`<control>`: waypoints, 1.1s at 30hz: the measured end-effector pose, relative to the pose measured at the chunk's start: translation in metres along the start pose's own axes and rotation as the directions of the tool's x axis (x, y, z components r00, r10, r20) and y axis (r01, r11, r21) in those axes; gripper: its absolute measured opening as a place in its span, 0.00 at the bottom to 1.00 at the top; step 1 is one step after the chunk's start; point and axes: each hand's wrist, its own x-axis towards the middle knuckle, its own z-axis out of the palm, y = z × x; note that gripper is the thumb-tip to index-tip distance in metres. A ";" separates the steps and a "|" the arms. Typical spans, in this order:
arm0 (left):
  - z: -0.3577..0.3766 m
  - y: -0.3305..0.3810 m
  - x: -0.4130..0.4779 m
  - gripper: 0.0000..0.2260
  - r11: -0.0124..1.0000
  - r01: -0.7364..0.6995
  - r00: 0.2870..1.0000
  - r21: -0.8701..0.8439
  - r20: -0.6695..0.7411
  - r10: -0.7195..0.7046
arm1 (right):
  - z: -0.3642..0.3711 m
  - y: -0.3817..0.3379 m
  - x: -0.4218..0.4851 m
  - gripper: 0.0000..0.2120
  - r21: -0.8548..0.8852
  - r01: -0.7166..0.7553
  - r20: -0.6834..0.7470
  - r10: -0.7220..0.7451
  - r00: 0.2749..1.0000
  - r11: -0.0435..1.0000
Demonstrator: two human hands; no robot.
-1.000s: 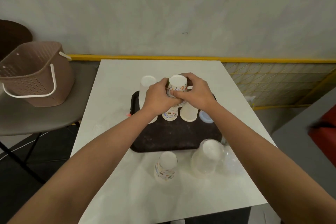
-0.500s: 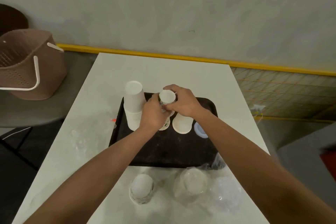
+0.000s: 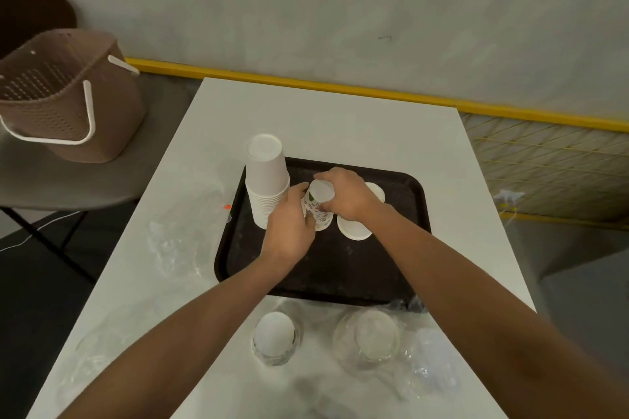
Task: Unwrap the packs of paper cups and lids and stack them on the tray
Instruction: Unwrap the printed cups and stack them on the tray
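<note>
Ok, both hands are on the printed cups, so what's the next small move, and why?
Probably settle the printed cups upright and let go: the left hand and right hand both grip that stack, which looks set down on the tray beside the white cups. A wrapped pack waits on the table in front.

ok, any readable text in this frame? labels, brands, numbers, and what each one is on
No legible text anywhere in the head view.
printed cup stack, held by the left hand and right hand: coloured print, too blurred to tell words from pattern.
white cup stack: blank.
wrapped packs: no label visible.
wall mark: small dark mark, not a readable character.
</note>
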 end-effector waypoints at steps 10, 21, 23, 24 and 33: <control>-0.010 -0.006 0.001 0.22 0.997 0.038 0.999 0.060 -0.024 -0.037 | 0.007 -0.006 0.009 0.32 -0.194 -0.017 0.066 0.030 0.997 0.981; -0.021 -0.012 -0.009 0.21 0.998 0.004 1.000 0.056 0.005 -0.004 | 0.004 -0.012 -0.006 0.41 -0.241 0.037 0.036 -0.030 0.999 0.970; -0.026 -0.013 -0.014 0.20 0.998 0.001 1.000 0.056 0.003 -0.001 | -0.002 -0.018 -0.013 0.37 -0.206 0.048 -0.027 -0.054 0.998 0.977; -0.029 -0.014 -0.016 0.20 0.998 -0.002 1.000 0.056 0.000 0.002 | -0.005 -0.022 -0.017 0.34 -0.174 0.046 -0.078 -0.060 0.995 0.984; -0.066 -0.033 -0.056 0.21 0.998 -0.063 0.985 0.017 0.161 0.059 | -0.007 -0.073 -0.081 0.16 0.099 -0.010 -0.307 0.040 0.951 0.995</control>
